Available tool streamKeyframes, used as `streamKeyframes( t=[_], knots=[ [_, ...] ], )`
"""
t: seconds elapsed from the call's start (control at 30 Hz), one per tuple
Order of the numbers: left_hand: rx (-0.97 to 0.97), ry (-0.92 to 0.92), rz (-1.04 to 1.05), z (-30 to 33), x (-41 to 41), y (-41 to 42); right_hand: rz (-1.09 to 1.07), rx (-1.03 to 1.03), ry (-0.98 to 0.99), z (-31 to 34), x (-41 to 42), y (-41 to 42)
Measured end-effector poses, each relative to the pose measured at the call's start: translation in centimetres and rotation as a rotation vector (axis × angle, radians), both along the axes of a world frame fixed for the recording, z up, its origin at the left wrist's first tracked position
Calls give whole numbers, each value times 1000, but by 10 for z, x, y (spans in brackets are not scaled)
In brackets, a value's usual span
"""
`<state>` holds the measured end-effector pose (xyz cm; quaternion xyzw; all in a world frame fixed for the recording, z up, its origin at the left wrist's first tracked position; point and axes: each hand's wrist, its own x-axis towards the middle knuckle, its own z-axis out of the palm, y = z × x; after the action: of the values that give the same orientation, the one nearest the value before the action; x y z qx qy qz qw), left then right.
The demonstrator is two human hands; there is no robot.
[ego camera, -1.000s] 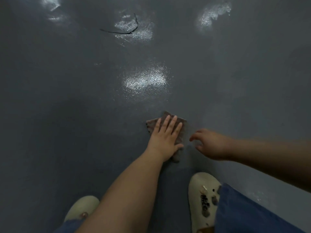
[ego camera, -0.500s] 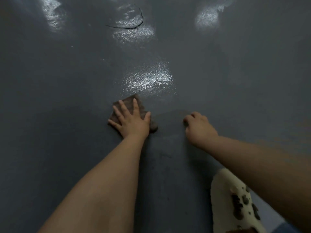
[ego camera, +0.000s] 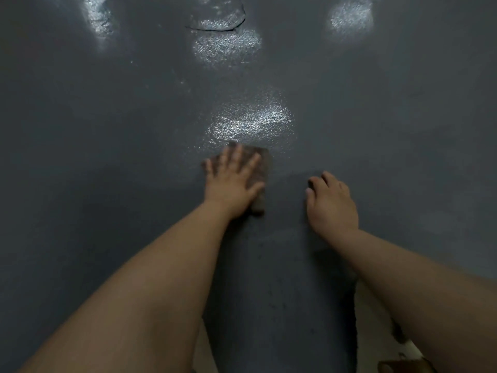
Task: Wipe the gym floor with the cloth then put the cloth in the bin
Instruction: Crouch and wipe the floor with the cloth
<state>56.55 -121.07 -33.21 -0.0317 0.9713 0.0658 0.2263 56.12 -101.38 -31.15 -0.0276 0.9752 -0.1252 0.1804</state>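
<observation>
Head view: your left hand [ego camera: 233, 181] presses the cloth [ego camera: 262, 168] flat on the gym floor [ego camera: 107, 157], fingers spread apart. Your right hand [ego camera: 332, 204] rests beside it, fingers loosely bent, holding nothing. Wiping is underway; binning remains, with no bin visible.

Left hand [ego camera: 233, 181] flat, fingers spread wide; right hand [ego camera: 331, 203] beside it, fingers bent; both arms stretched forward.
</observation>
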Motion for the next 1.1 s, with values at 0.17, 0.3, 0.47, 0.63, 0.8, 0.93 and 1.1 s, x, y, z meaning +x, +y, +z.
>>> streamKeyframes(
  t=[0.17, 0.3, 0.47, 0.63, 0.8, 0.93, 1.1],
  knots=[
    [-23, 25, 636, 3, 9, -56, -28, -17, -1, -6, 6, -4],
    [-8, 71, 766, -1, 1, -39, -31, -17, 29, -10, 7, -4],
    [27, 42, 21, 3, 0, 29, -77, -14, 73, -12, 7, -9],
    [15, 42, -325, -1, -31, 37, -76, 32, 81, -12, 6, -11],
    [38, -43, -4, 5, -82, 5, -29, 76, 47, -14, 9, -8],
    [29, -47, 403, 5, -85, -54, -13, 57, 60, -15, 9, -6],
    [-34, 51, 864, 0, -39, -104, -4, 28, 69, -14, 7, -2]
  ],
)
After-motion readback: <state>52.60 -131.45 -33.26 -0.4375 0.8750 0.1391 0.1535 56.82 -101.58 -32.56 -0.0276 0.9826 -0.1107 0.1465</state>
